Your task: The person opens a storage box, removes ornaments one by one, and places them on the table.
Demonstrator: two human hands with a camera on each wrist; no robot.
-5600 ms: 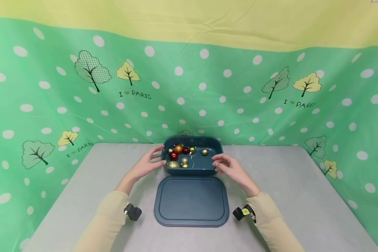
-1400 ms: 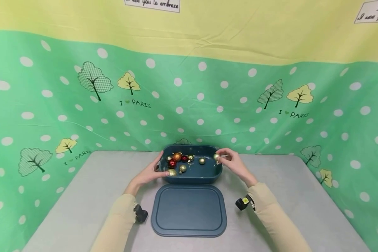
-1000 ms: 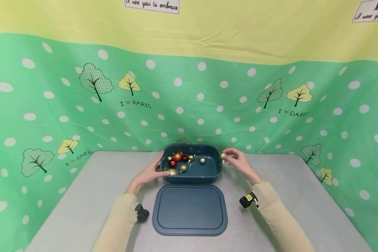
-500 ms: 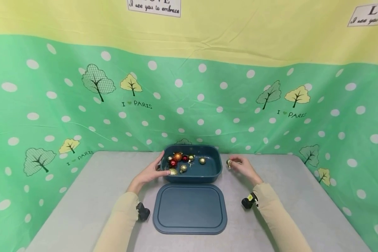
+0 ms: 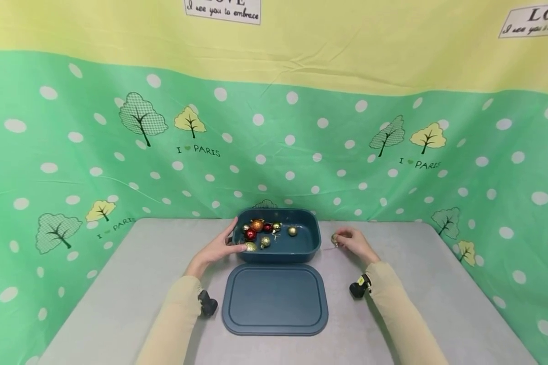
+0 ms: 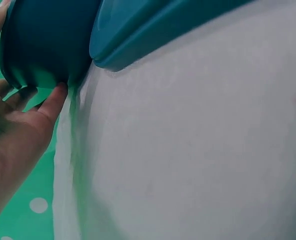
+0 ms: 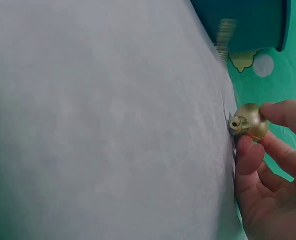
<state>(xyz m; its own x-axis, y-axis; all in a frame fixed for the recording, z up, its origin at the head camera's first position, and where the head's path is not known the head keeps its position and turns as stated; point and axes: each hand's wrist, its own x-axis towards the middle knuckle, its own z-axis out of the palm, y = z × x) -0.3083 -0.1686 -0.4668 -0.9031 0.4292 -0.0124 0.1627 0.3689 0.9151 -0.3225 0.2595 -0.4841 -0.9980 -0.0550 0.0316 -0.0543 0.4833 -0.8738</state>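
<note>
My right hand pinches a small gold bauble between thumb and fingers, close over the grey tabletop just right of the blue storage box. The bauble's cap faces the table's front side in the right wrist view. At the box's left end, my left hand holds the wall, thumb at the front rim and fingers round the side; some fingertips are hidden behind it. Inside the box lie an orange bauble, a red bauble, a plain gold bauble and several others, mostly toward the left.
A flat blue lid lies on the table directly in front of the box. Behind the table hangs a green and yellow cloth. A blurred gold strip shows beside the box in the right wrist view.
My right hand has lifted a gold bauble out over the box's right rim and brought it rightward and down toward the table. My left hand has stayed at the box's left end.
</note>
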